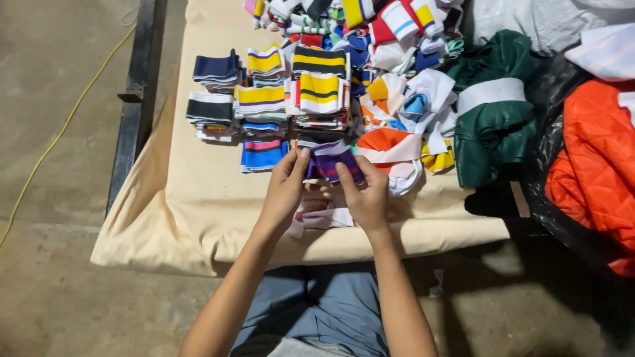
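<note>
Purple knit cuff (333, 160) sat pinched between left hand (286, 188) and right hand (366, 197), its lower edge hidden. White-pink piece (322, 217) beneath lay half covered.

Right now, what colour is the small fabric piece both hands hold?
Purple folded fabric piece, with a pale stripe; head view.

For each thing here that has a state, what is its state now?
purple striped cloth piece: held up by both hands
left hand: gripping it
right hand: gripping it
striped cloth stacks: folded, sorted in piles
loose cloth heap: unsorted, jumbled
green fabric: bundled, white band around it
</note>
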